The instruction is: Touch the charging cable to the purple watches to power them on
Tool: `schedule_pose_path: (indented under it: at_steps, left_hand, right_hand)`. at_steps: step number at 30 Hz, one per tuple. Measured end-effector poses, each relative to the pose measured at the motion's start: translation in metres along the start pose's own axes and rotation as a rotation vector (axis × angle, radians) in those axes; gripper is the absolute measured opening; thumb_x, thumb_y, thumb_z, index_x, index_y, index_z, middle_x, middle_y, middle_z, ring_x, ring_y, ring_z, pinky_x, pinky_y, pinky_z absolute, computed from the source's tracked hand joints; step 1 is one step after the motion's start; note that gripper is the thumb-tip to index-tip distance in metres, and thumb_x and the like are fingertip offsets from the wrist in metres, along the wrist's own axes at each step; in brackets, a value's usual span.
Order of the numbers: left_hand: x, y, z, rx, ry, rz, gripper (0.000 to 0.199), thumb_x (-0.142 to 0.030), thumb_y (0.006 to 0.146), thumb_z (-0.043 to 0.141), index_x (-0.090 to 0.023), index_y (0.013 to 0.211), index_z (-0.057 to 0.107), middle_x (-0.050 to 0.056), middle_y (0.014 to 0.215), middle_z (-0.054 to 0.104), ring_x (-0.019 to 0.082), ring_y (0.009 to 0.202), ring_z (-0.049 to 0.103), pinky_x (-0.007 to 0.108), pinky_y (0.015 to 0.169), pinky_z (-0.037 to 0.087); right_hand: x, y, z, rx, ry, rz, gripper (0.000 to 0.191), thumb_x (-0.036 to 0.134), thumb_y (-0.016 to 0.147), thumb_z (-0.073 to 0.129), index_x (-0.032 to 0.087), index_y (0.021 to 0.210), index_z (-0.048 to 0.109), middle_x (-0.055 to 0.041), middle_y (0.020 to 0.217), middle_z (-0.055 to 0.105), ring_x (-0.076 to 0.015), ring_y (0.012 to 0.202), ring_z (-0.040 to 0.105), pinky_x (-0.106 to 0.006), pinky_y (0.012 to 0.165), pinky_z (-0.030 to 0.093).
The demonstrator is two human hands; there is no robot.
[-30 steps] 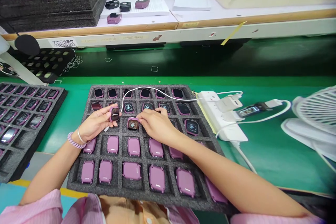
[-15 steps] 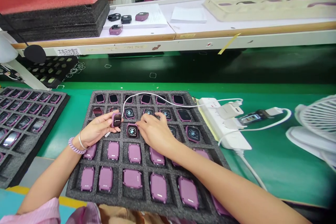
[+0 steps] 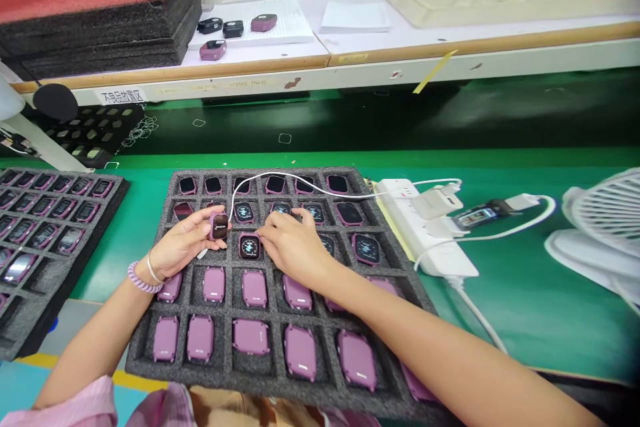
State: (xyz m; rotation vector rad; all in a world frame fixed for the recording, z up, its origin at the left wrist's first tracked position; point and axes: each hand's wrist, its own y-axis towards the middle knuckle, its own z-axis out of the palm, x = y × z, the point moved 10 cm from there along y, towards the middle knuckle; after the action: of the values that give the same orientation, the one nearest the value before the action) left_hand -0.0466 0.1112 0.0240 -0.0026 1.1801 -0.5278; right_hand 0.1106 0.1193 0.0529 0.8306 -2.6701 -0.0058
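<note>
My left hand (image 3: 187, 240) holds a purple smartwatch (image 3: 219, 227) upright between thumb and fingers, its dark screen showing small white text. A white cable (image 3: 280, 175) runs to it. My right hand (image 3: 293, 243) is closed at the fingertips on the right edge of a second watch (image 3: 250, 247) with a lit dial, which sits in its compartment. Both are over a grey foam tray (image 3: 200, 373). Back rows hold screen-up watches, some lit; the two front rows hold watches with purple backs up, such as one (image 3: 255, 288) in the middle.
A white power strip (image 3: 425, 233) with plugs and a small display meter (image 3: 480, 215) lies right of the tray; a white fan (image 3: 607, 220) stands farther right. Another watch tray (image 3: 100, 227) is at left. A shelf (image 3: 280, 70) behind bears foam blocks (image 3: 100, 33) and several watches.
The view has shifted slightly, so the shelf appears higher and farther left. Both hands keep nearly the same pose and grips.
</note>
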Motion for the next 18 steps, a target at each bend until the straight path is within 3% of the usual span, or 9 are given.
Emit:
schedule_pose_path:
  at_steps: [8,13,16,18]
  left_hand:
    - [-0.001,0.000,-0.002,-0.005,0.047,0.008,0.045,-0.033,0.091,0.073,-0.026,0.135,0.064,0.008,0.124,0.067,0.017,0.091,0.070,0.033,0.091,0.055]
    - [-0.002,0.001,0.000,-0.001,0.030,0.013,0.044,-0.034,0.089,0.076,-0.026,0.131,0.067,0.006,0.110,0.070,0.016,0.089,0.069,0.032,0.090,0.056]
    - [-0.003,0.001,0.000,-0.002,0.032,0.015,0.044,-0.035,0.087,0.078,-0.027,0.129,0.068,0.005,0.112,0.070,0.017,0.089,0.070,0.032,0.090,0.056]
    - [-0.004,0.001,0.000,-0.002,0.036,0.019,0.044,-0.036,0.088,0.077,-0.027,0.129,0.068,0.005,0.113,0.070,0.018,0.089,0.071,0.032,0.090,0.057]
  right_hand:
    - [0.001,0.000,0.000,-0.001,-0.016,0.010,0.022,0.014,0.099,0.053,0.018,0.093,0.074,-0.0063,0.097,0.064,-0.0197,0.091,0.056,-0.044,0.103,0.017]
    - [0.005,0.001,-0.002,-0.031,-0.024,-0.016,0.022,0.014,0.098,0.054,0.018,0.091,0.074,-0.0057,0.094,0.065,-0.0189,0.088,0.055,-0.044,0.101,0.017]
    - [0.004,0.003,-0.017,-0.128,-0.092,-0.008,0.025,0.011,0.098,0.051,0.018,0.089,0.074,-0.0056,0.092,0.066,-0.0190,0.087,0.055,-0.045,0.101,0.018]
    - [-0.004,0.000,-0.041,-0.256,-0.139,0.032,0.028,0.013,0.100,0.049,0.019,0.090,0.074,-0.0063,0.096,0.066,-0.0203,0.090,0.056,-0.047,0.102,0.020]
